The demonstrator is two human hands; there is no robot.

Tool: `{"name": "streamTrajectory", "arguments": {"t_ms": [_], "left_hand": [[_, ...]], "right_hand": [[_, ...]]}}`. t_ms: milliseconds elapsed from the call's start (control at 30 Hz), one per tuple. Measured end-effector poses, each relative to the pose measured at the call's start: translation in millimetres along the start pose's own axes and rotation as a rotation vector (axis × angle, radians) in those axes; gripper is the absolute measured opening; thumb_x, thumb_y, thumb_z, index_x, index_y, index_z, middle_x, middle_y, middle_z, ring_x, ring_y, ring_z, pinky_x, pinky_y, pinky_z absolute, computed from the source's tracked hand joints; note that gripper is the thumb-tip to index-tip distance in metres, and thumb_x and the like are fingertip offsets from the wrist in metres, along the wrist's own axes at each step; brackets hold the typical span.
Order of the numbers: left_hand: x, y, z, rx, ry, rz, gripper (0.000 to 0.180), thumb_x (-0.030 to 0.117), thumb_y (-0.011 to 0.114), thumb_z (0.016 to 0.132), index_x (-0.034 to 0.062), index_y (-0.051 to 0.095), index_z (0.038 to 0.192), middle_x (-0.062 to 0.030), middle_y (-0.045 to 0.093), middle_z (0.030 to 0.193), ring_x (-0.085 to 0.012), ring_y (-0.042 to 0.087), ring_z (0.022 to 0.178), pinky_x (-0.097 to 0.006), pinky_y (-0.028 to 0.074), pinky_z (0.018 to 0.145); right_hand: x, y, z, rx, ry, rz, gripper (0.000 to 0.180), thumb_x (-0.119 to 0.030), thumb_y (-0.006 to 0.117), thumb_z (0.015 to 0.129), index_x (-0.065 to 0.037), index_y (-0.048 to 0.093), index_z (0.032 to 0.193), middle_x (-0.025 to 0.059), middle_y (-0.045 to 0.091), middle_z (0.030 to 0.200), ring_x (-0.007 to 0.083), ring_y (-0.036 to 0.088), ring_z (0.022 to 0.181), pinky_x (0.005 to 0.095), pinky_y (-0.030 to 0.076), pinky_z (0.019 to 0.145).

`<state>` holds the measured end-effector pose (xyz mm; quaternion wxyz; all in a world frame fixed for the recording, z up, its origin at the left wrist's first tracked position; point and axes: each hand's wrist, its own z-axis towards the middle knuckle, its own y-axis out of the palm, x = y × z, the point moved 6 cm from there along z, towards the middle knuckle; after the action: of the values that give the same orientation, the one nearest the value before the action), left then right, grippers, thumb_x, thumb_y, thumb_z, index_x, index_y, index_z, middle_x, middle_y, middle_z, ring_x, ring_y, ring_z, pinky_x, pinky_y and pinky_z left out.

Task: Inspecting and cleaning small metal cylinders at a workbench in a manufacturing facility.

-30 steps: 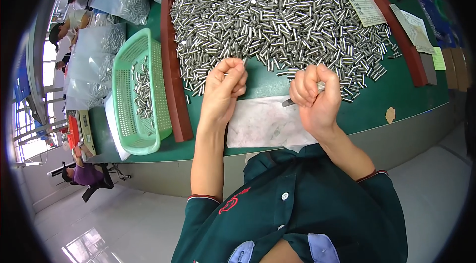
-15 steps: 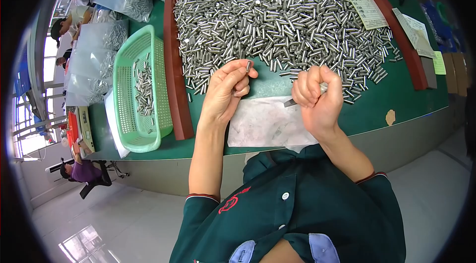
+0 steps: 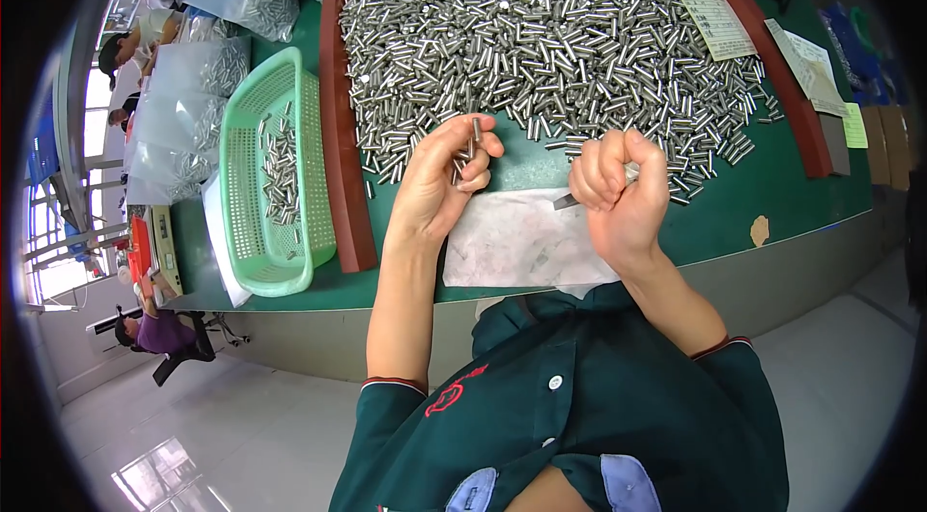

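My left hand point(image 3: 435, 174) is closed, with a short shiny metal pin point(image 3: 476, 130) pinched upright at its fingertips. More metal shows between the fingers below that pin. Opposite it, my right hand point(image 3: 620, 186) is curled into a fist round a slim tool, whose flat dark grey tip point(image 3: 565, 202) sticks out towards the left. The rest of the tool is mostly hidden by the fingers. Both hands are over the near edge of a large heap of loose metal pins point(image 3: 541, 29). A stained white cloth point(image 3: 526, 247) lies on the table below them.
Dark red wooden bars point(image 3: 350, 174) border the heap. Left of them stands a green perforated basket point(image 3: 314, 222) with some pins inside. Filled clear bags point(image 3: 183, 78) are farther left. Paper slips point(image 3: 715, 20) lie at the right on the green table point(image 3: 715, 232). Other people sit at the far left.
The pin at my left fingertips stands out longer now, and the left fingers have shifted, showing more metal between them. My right hand has barely moved.
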<state>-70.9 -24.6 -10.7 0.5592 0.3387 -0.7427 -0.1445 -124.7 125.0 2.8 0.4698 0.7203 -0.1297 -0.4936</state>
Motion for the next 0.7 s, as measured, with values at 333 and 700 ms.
{"name": "streamTrajectory", "arguments": {"t_ms": [333,700], "left_hand": [[116.5,-6.5,-88.5,0.715,0.857,0.926,0.019,0.016,0.044,0.09,0.0037,0.055,0.081,0.0057,0.036,0.059,-0.0007,0.027,0.05,-0.017,0.017,0.043],[127.7,-4.6,-96.9,0.818,0.943,1.808,0.013,0.008,0.065,0.069,0.0038,0.059,0.08,-0.0093,0.056,0.083,-0.0258,0.049,0.082,-0.035,0.038,0.074]], "right_hand": [[2.5,-6.9,-0.5,0.019,-0.006,0.01,0.036,-0.02,0.028,0.086,-0.009,0.028,0.051,-0.0006,0.026,0.044,0.0073,0.018,0.04,0.0228,0.017,0.039],[2.5,-1.5,-0.7,0.0,-0.003,0.016,0.034,-0.02,0.028,0.085,-0.008,0.028,0.053,-0.0002,0.026,0.046,0.0072,0.018,0.041,0.0224,0.018,0.039]]}}
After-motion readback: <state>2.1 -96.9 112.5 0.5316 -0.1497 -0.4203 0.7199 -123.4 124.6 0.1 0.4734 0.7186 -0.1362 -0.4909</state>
